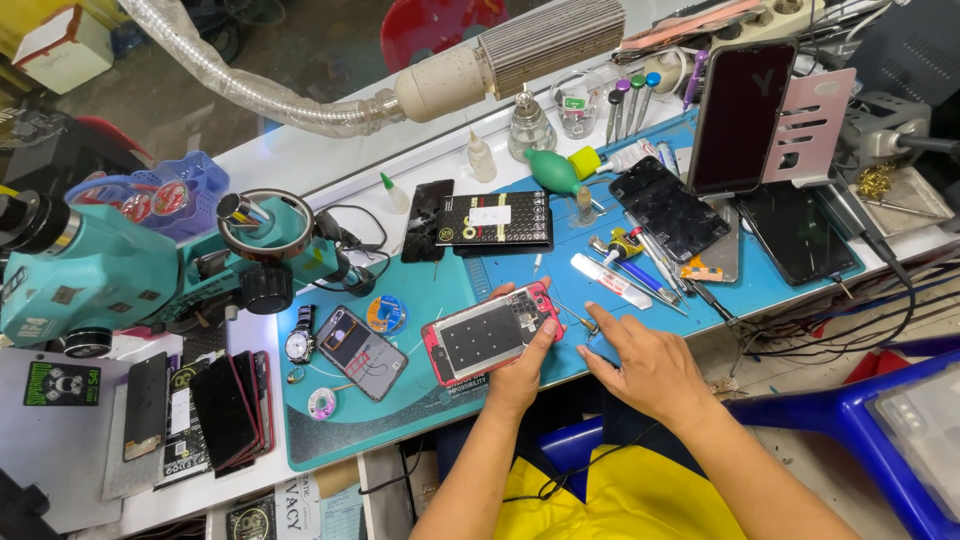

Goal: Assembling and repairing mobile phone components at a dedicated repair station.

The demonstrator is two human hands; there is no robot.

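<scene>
My left hand (527, 365) grips an opened red-framed phone (487, 333), back cover off, with a metal shield plate showing, held just above the blue work mat (440, 290). My thumb lies across its right end. My right hand (640, 365) rests on the mat to the right of the phone, fingers spread, index finger touching the mat near a small metal tool (580, 320). It holds nothing.
A teal microscope (130, 270) stands at left. On the mat lie another open phone (360, 352), a watch (299, 342), a black box (493, 220), loose screens (668, 208), screwdrivers and tweezers (640, 270). A phone on a stand (740, 115) and bottles sit at the back.
</scene>
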